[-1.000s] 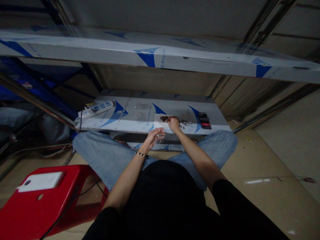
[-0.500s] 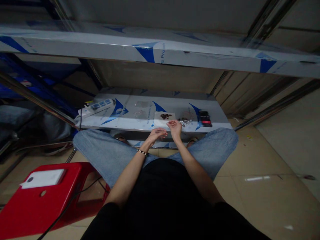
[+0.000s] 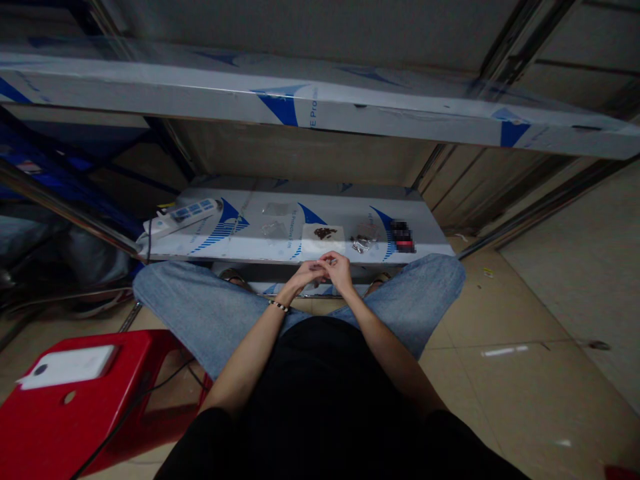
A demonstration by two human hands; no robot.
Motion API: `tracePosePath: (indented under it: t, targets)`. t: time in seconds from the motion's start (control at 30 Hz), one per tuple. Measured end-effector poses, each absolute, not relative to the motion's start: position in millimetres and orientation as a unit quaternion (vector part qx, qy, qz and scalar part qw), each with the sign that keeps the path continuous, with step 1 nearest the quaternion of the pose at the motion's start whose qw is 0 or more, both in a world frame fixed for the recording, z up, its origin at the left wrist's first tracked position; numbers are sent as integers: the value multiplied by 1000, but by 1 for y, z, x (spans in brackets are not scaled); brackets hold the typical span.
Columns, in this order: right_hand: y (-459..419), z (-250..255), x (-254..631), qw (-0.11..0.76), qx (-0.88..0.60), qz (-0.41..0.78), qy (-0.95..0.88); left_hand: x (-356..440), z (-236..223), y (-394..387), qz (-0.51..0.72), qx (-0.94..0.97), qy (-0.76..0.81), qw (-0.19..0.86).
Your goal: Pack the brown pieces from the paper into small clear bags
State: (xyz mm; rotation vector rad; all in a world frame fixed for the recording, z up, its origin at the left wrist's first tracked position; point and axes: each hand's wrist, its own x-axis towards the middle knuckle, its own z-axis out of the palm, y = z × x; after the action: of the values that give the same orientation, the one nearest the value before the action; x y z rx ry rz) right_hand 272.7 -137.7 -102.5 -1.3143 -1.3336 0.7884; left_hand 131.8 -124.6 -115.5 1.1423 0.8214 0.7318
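Note:
My left hand (image 3: 305, 274) and my right hand (image 3: 337, 269) meet over the gap between my knees, just off the shelf's front edge. Both have their fingers closed, with the fingertips together. Whatever they pinch is too small to make out. Beyond them, small dark brown pieces (image 3: 325, 233) lie in a loose pile on a white square sheet (image 3: 336, 245). Right of that sheet rests a clear plastic bag (image 3: 367, 240) with dark bits in or beside it. To its left are a crumpled clear bag (image 3: 273, 230) and a flat clear bag (image 3: 276, 209).
The low shelf (image 3: 240, 247) wears printed protective film. On it are a white power strip (image 3: 185, 217) at left and a blurred-out dark item (image 3: 403, 237) at right. An upper shelf edge (image 3: 215, 93) crosses overhead. A red stool (image 3: 45, 420) holds a white device (image 3: 70, 367).
My right hand has moved left and down from the edge of the white sheet to my left hand, and their fingertips now meet. The whole view has shifted slightly.

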Motion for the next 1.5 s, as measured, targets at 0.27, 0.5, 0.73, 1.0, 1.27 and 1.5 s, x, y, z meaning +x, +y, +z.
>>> tracePosePath:
  t: [0.27, 0.5, 0.73, 1.0, 1.27, 1.5]
  targets:
    - [-139, -99, 276, 521, -541, 315, -580, 133, -108, -128, 338, 483, 351, 727]
    - [-133, -101, 284, 587, -535, 328, -511, 132, -105, -125, 369, 450, 314, 750]
    - [-117, -112, 292, 568, -598, 303, -478, 130, -104, -120, 408, 401, 300, 764]
    - [-52, -103, 300, 341, -695, 186, -605, 125, -106, -121, 427, 388, 304, 758]
    - [-33, -105, 306, 228, -725, 113, -639, 124, -99, -124, 435, 385, 315, 751]
    - [-43, -102, 309, 332, -696, 166, -615, 127, -98, -127, 431, 388, 323, 748]
